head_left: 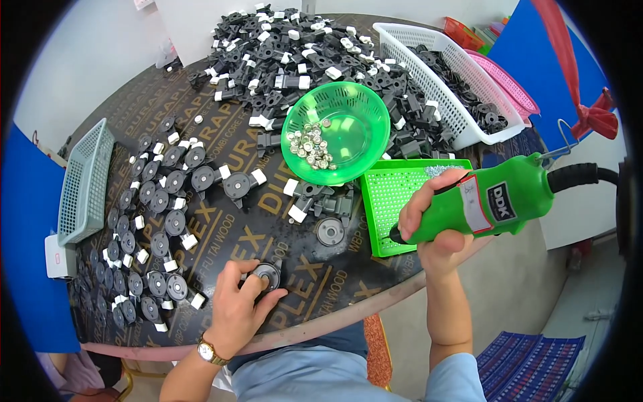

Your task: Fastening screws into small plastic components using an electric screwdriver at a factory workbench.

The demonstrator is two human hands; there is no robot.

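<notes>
My left hand (236, 309), wearing a wristwatch, presses a black round plastic part (269, 273) against the dark table near its front edge. Its fingers curl around the part's rim. Raised at the right, my right hand (435, 249) grips a green electric screwdriver (483, 206) whose black nose points left over a green perforated tray (383, 221). Small silvery screws (443, 169) lie at that tray's far side. A translucent green bowl (358, 144) holds several small round metal pieces (311, 146). Between bowl and left hand sits another black disc (330, 232).
Many black round parts with white ends (159, 201) spread over the table's left. A large heap of black and white pieces (288, 50) covers the back. A white basket (492, 134) of black parts stands back right; a grey-green basket (87, 181) stands left. The screwdriver's cable (573, 177) runs right.
</notes>
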